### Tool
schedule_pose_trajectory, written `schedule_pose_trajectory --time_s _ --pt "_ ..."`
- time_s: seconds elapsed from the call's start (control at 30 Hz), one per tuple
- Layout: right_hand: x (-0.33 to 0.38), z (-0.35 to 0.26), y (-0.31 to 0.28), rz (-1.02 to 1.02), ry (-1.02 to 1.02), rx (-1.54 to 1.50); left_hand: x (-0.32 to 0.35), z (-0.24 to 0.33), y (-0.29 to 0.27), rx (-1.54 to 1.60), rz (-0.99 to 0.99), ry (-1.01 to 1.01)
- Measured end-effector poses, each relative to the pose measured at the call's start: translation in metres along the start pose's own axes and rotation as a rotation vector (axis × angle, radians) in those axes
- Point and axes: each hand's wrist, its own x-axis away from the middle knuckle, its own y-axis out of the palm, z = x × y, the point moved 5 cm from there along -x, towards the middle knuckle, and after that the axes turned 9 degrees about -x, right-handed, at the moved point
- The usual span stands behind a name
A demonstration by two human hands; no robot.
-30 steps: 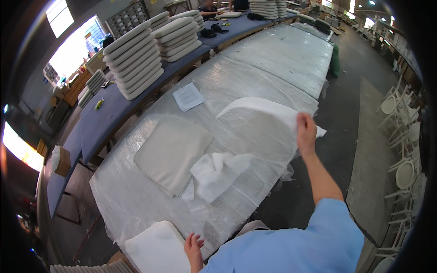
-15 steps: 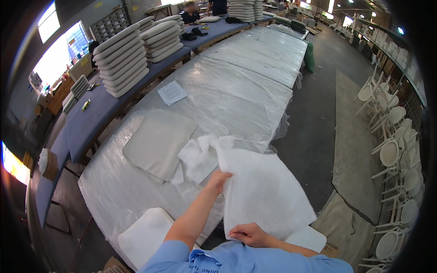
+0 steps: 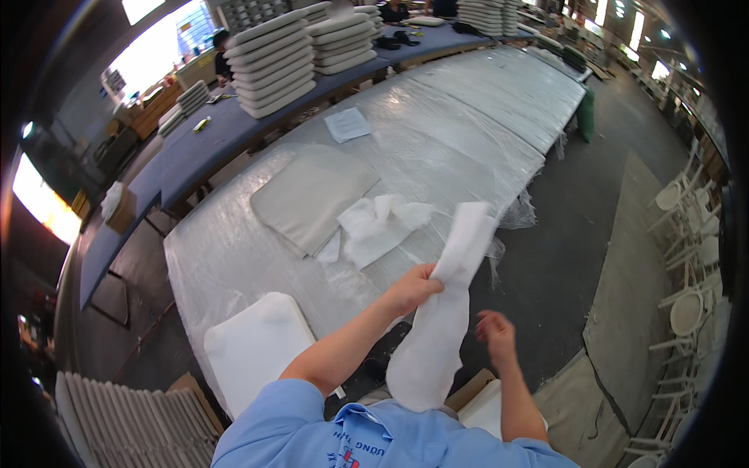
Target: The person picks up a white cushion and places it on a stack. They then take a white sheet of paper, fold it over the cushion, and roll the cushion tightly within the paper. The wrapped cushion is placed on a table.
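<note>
A folded length of soft white wadding hangs in front of my body. My left hand is closed around its upper part, and its top end rises above the fist. To the right of the wadding my right hand is apart from it, fingers loosely bent and nothing seen in them. Crumpled white wadding scraps lie on the plastic-covered table, close beyond my left hand. Beside those scraps is a stack of flat grey-beige sheets. A white rounded pad rests at the near left corner.
A pale blue sheet lies farther up the table. Stacked cushions stand on a long blue table at left. More pads stand in a row at lower left. White stools line the right side. People are at the far tables.
The wide wadding sheet has become a narrow folded length, raised in my left hand. My right hand has let go and moved right. The view has shifted, showing the row of pads at lower left.
</note>
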Motion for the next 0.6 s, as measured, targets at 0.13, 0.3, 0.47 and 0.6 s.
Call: schedule_pose_trajectory --time_s 0.13,0.3,0.47,0.6 --pt "-0.06 -0.045 -0.086 0.289 -0.05 0.12 0.059 0.02 0.028 -0.083 -0.032 0.097" --pt "-0.112 -0.036 -0.014 -0.107 0.219 -0.056 0.162 -0.015 -0.001 0.092 0.175 0.083" --pt "-0.107 -0.009 0.074 -0.468 0.214 -0.288 0.259 -0.05 -0.039 0.372 0.458 0.173" --pt "-0.074 -0.002 0.163 -0.472 0.131 -0.303 0.342 -0.083 -0.085 0.562 0.848 0.237"
